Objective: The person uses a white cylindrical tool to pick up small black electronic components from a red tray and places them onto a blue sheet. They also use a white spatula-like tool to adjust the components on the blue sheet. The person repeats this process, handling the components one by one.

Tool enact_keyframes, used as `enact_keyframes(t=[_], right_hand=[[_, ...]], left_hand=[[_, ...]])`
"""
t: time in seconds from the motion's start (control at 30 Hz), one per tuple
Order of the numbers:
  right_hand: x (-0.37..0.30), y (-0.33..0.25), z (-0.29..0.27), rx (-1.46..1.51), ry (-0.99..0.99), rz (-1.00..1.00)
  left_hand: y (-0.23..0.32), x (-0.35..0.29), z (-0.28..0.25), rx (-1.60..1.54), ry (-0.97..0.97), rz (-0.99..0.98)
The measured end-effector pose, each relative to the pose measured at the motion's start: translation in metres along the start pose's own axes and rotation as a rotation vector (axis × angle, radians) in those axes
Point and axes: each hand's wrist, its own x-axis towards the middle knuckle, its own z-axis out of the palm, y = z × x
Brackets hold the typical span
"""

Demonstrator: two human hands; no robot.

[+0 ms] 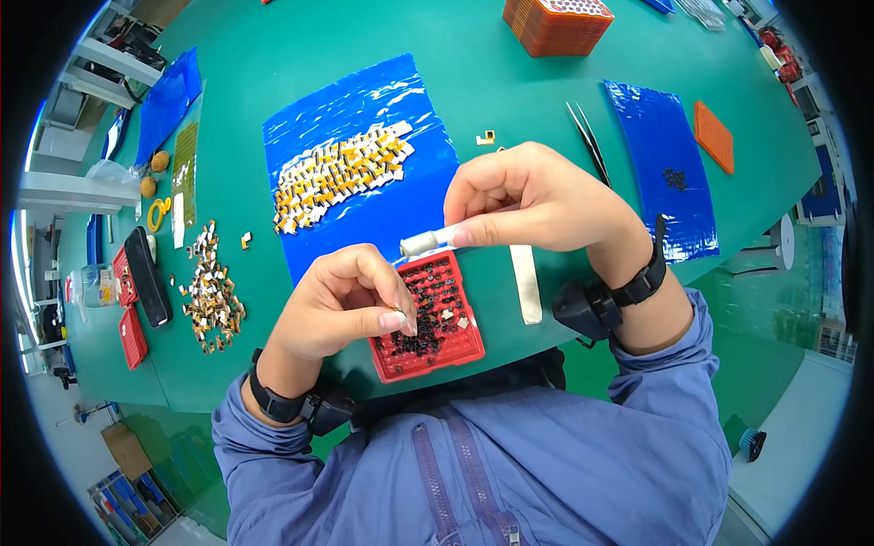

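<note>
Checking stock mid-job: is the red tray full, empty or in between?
In between: small black parts cover much of the red tray, but bare red shows toward its lower right.

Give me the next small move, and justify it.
Probably bring the pale cylinder in the right hand toward the left hand: that hand is pinched over the red tray, and the cylinder is close to it.

Left hand (337, 296) has thumb and index pinched, other fingers curled; right hand (546, 200) sits farther out, wrist bent inward, thumb and fingers also pinched, forearms (660, 314) angled inward, hands near but apart.
</note>
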Motion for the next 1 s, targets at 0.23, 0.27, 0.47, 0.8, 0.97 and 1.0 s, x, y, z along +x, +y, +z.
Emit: enact_keyframes(t=[0.23, 0.27, 0.47, 0.8, 0.97, 1.0], right_hand=[[0.003, 0.001, 0.002, 0.01, 0.1, -0.048], [0.003, 0.001, 0.0, 0.005, 0.107, -0.063], [0.004, 0.005, -0.001, 0.008, 0.172, -0.045], [0.005, 0.007, 0.0, 0.01, 0.226, -0.054], [0.005, 0.007, 0.001, 0.02, 0.255, -0.049], [0.006, 0.007, 0.001, 0.021, 0.256, -0.058]], left_hand=[[0.011, -0.008, 0.005, 0.42, 0.066, 0.146], [0.013, -0.008, 0.008, 0.527, 0.057, 0.176], [0.019, -0.003, 0.015, 1.011, 0.012, 0.474], [0.019, -0.002, 0.017, 1.272, -0.037, 0.712], [0.019, -0.001, 0.018, 1.281, -0.019, 0.706], [0.019, -0.001, 0.018, 1.281, -0.018, 0.703]])
